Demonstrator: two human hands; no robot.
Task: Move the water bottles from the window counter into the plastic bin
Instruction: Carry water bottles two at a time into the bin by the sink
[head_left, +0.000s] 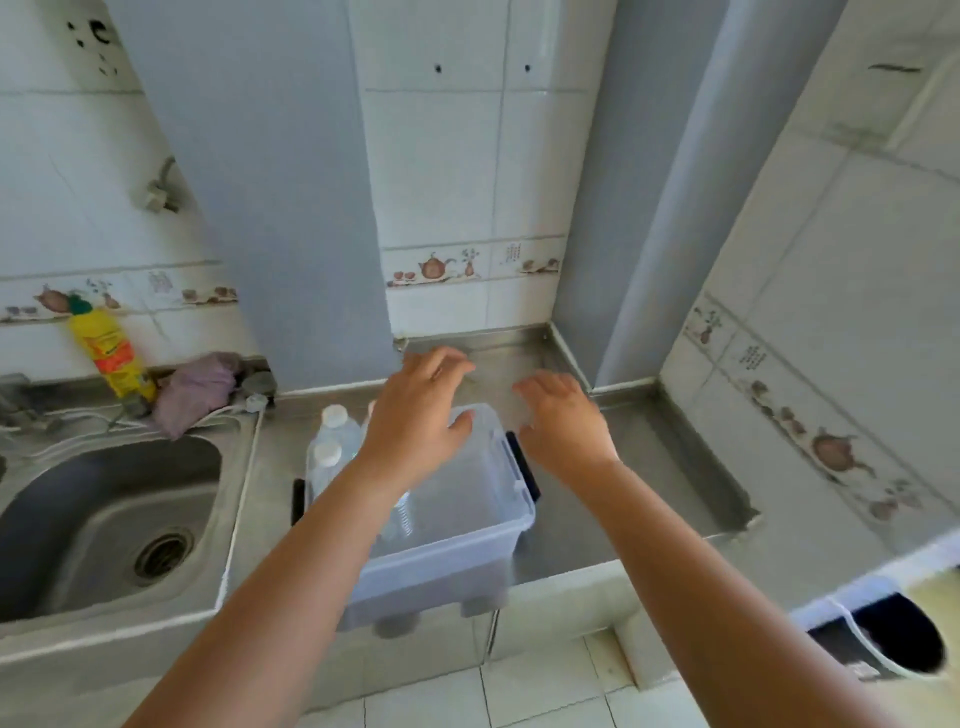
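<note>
A clear plastic bin (467, 525) with black side latches sits on the steel counter (613, 467), its front edge hanging over the counter's rim. Two clear water bottles with white caps (332, 441) stand upright in the bin's left part, and another bottle (402, 514) lies on the bin floor, partly hidden by my forearm. My left hand (415, 415) hovers over the bin with fingers spread and holds nothing. My right hand (563, 426) hovers just right of the bin, also spread and empty.
A steel sink (104, 519) lies to the left, with a yellow detergent bottle (111, 353) and a purple cloth (195, 389) behind it. Grey pillars and tiled walls close off the back and right. A white bucket with a dark inside (893, 634) stands on the floor at lower right.
</note>
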